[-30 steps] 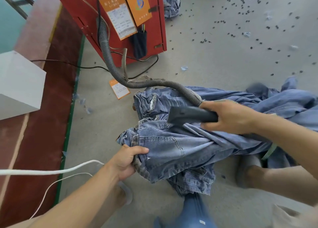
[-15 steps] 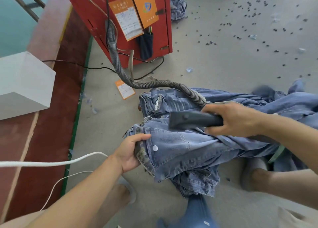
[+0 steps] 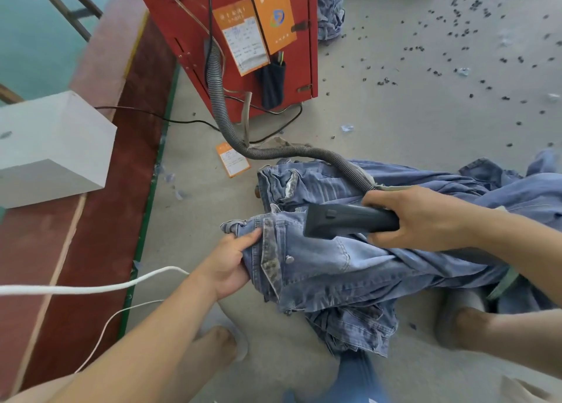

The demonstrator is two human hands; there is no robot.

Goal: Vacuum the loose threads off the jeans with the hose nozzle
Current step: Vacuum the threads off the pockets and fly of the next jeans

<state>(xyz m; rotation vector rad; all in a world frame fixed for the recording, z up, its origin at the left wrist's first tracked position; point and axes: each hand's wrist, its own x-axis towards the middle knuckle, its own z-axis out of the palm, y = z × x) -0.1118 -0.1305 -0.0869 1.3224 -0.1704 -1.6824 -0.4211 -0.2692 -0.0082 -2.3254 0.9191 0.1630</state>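
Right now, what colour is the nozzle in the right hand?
Dark grey, nearly black; the nozzle shows in the head view, the only one.

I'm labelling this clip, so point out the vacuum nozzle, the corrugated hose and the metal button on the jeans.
vacuum nozzle (image 3: 337,221), head view, on its dark flat body near the mouth.
corrugated hose (image 3: 292,152), head view, on the ribbed run above the floor.
metal button (image 3: 289,259), head view, on its round face at the waistband.

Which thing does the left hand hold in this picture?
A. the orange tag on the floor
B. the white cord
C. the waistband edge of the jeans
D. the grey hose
C: the left hand grips the waistband edge of the jeans, beside the metal button.
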